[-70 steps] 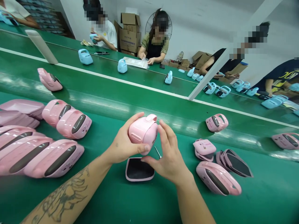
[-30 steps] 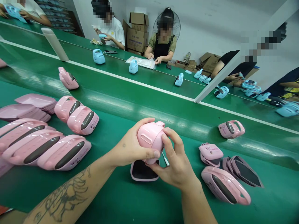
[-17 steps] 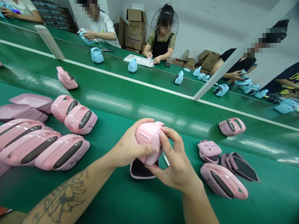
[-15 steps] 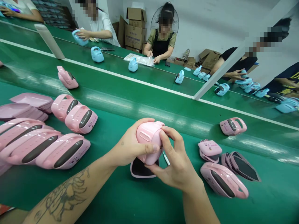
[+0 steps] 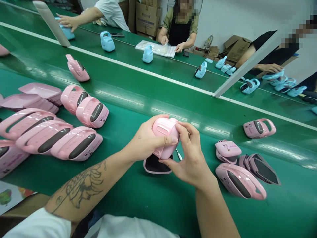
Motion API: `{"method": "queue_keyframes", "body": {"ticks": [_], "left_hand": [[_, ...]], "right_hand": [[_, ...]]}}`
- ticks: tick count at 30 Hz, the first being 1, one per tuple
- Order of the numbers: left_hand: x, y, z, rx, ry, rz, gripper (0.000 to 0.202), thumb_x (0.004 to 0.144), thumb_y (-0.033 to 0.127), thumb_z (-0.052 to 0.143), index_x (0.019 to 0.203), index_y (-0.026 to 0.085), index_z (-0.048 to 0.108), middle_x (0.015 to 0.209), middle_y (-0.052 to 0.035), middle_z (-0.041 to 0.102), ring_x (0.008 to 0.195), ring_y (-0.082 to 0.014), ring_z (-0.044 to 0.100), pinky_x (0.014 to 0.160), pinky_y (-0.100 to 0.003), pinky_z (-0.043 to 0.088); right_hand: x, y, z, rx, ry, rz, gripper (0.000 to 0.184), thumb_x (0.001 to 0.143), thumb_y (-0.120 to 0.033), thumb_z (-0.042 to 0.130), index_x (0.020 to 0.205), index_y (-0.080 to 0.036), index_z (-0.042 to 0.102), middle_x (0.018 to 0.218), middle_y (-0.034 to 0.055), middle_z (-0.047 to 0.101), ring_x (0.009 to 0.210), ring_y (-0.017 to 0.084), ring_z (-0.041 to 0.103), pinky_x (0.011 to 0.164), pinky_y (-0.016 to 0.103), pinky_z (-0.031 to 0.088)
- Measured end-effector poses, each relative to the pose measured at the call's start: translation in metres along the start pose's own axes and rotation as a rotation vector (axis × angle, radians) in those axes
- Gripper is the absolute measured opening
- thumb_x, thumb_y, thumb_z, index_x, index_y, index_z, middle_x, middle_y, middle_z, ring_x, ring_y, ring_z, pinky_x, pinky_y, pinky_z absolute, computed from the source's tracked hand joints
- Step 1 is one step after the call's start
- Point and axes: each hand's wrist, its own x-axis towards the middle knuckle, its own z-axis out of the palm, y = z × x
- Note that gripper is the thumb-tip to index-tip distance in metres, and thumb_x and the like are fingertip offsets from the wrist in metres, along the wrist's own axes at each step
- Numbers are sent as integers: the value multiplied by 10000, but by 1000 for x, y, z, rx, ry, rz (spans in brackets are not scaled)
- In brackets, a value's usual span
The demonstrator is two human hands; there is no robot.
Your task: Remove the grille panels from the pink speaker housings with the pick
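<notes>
A rounded glossy pink plastic housing with a raised oblong ridge is held between both my hands. My left hand wraps its left side, the thumb lying across the front. On the right edge, the fingers of my right hand press near the top and its thumb is at the bottom. Beneath the housing, a pink-rimmed panel with a dark face lies on the green table, partly covered. A thin tool with a white handle shows between the housing and my right hand.
Pink handled housings with dark windows and stacked pale pink panels are at left. At right lie another pink housing and dark-faced panels. Across the green belt, co-workers sit by blue housings; a slanted post stands between.
My view has tipped downward, so my shirt shows. Both hands keep hold of the pink housing with little change in grip. A far co-worker has lowered a blue housing to the table.
</notes>
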Motion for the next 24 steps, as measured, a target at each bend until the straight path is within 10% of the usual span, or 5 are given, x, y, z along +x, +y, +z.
{"method": "queue_keyframes", "body": {"ticks": [24], "left_hand": [[-11,7,0,136,18,133,896,643,422,1021,1415,194,627,1421,-161,765,1223,-375,760,964,-433,646]], "right_hand": [[2,-12,4,-16,109,-138,973,939,-115,796,1759,-203,278,1589,219,442,1587,371,441,1300,603,495]]}}
